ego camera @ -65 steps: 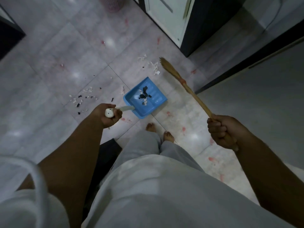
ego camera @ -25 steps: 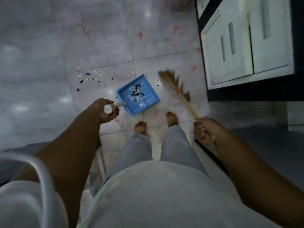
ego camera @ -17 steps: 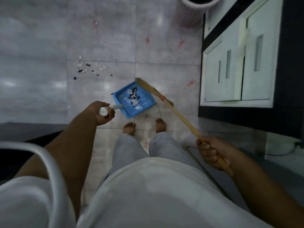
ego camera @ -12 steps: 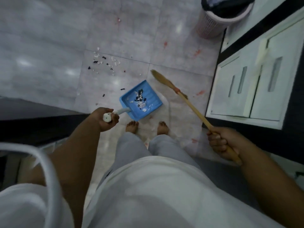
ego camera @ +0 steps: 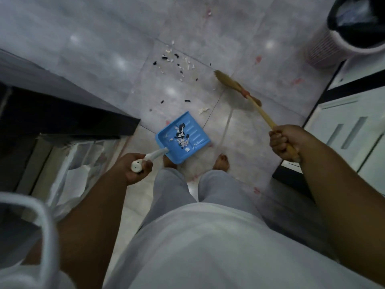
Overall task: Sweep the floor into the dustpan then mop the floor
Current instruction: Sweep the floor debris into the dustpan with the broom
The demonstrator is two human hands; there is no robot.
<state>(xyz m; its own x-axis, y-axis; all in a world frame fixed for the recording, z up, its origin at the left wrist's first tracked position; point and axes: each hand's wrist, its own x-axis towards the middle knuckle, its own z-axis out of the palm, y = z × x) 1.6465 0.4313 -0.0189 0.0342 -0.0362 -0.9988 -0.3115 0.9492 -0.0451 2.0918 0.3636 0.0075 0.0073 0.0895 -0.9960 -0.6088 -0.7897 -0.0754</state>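
- left hand (ego camera: 133, 166) clenched round the white handle (ego camera: 149, 158) of the blue dustpan (ego camera: 183, 137); grip closed, handle end sticking out of the fist
- dustpan held just in front of the left foot (ego camera: 169, 163), mouth pointing away from the person; cannot tell if its lip touches the floor (ego camera: 93, 49)
- black and white scraps (ego camera: 182, 136) lie inside the pan, mostly mid-tray
- right hand (ego camera: 284, 142) clenched round the wooden stick of the broom (ego camera: 245, 93); grip closed, stick end poking out below the fist
- broom slants away from the right hand toward the far tiles, bristle tip (ego camera: 223, 77) down near the floor, red binding where bristles meet stick
- loose debris pile (ego camera: 177, 61) of white and black bits on the tile beyond the dustpan, just left of the bristle tip, apart from the pan
- a few stray bits (ego camera: 203, 110) between that pile and the pan mouth
- reddish smears (ego camera: 296, 81) scattered on the grey tiles
- pink ribbed bin (ego camera: 331, 49) with black liner at the far right corner of the floor
- white cabinet doors (ego camera: 354, 130) with slot handles along the right edge, dark plinth under them
- dark furniture (ego camera: 52, 115) along the left edge, clear plastic (ego camera: 77, 163) bunched beneath it
- person stands barefoot, grey trousers (ego camera: 208, 190), white shirt (ego camera: 198, 247) filling the near part of the view
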